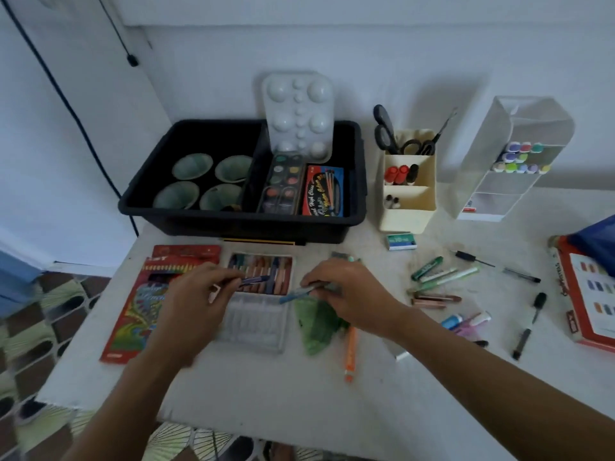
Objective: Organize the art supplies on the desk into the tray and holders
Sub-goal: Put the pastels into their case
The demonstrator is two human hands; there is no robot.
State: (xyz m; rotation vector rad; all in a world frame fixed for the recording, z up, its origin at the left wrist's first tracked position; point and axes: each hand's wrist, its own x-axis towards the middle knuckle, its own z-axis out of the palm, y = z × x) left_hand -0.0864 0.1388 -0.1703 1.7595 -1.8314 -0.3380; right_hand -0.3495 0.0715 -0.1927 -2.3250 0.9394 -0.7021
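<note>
White surface (266,387), art supplies scattered. Left hand (196,294): fingers pinched on dark blue pastel stick (254,280), long axis left-right, free end pointing right over pastel box (263,276). Right hand (346,294): fingers clamped on light blue stick (294,294), tip angled down-left. Black tray (239,224) behind.

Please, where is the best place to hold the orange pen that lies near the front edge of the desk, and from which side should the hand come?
Take the orange pen at mid-barrel with a thumb-and-fingertip grip, coming from above. It lies flat, running toward the person, so both long sides are free. Its far end sits by the green cloth under the right hand, so the near half is probably clearer.
</note>
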